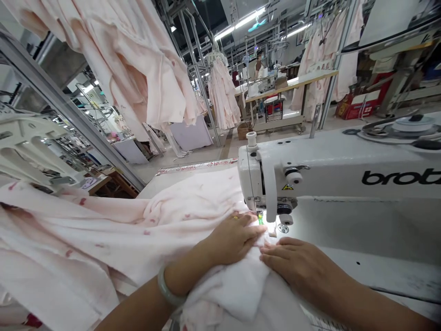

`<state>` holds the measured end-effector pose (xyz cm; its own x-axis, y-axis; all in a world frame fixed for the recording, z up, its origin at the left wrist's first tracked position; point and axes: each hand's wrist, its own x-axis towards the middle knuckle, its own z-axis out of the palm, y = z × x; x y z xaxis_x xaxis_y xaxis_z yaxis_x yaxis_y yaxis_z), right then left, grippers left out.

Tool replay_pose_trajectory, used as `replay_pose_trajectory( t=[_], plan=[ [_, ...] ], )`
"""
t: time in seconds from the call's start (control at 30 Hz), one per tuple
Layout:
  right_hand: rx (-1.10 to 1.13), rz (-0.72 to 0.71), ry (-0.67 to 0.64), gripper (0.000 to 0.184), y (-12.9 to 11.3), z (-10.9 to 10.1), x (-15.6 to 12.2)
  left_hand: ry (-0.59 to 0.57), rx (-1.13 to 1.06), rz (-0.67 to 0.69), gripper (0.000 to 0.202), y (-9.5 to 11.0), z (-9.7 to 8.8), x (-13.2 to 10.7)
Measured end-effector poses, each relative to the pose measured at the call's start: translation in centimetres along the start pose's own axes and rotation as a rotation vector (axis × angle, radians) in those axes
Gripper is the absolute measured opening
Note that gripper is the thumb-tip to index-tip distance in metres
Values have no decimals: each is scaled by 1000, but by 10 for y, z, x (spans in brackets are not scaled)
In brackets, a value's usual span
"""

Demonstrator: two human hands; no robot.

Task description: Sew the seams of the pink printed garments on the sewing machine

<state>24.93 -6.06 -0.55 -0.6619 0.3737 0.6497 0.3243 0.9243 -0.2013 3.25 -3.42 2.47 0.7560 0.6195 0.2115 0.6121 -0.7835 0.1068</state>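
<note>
"brot…" logo point(401, 178), warn. triangle point(287, 187), both on mach. point(330, 154)

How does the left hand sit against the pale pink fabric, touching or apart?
Touching. The head view shows the left hand lying palm-down on the pale pink fabric, no gap visible.

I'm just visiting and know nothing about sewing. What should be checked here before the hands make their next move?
1. Hands at the work: ok. The left hand lies on the pale pink fabric; the right hand's fingertips are at the fabric near the machine.
2. Fingers well clear of the needle area: not ok, I'd say; the left fingertips are very near it.
3. Work spot lit: ok. It is bright under the head of the sewing machine.
4. Fabric lying smooth: not ok. It is folded and bunched around the left arm.
5. Needle raised: cannot tell; it is too small to make out.
</note>
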Motion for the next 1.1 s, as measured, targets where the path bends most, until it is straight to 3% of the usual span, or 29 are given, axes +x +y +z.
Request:
replay_pose_trajectory(
  t=[0.17, 0.3, 0.4, 0.77, 1.0, 1.1],
  plan=[
    [-39, -62, 75, 42, 2, 0, -3, -37, 41, -65, 21, 17, -11, -5],
    [-102, -128, 118, 39, 4, 4, -8, 25, -17, -111, 26, 33, -3, -16],
    [-81, -97, 114, 41, 6, 5, -8, 72, -75, -120, 34, 34, 5, -21],
    [2, 3, -81, 39, 8, 0, -5, 30, -83, -81, 35, 21, 6, -17],
    [61, 96, -65, 29, 20, 4, -1, -15, -58, 6, 29, -17, 10, -1],
    [53, 65, -44, 32, 20, 2, -2, -84, -58, -18, 21, -17, 2, 1]
  ],
)
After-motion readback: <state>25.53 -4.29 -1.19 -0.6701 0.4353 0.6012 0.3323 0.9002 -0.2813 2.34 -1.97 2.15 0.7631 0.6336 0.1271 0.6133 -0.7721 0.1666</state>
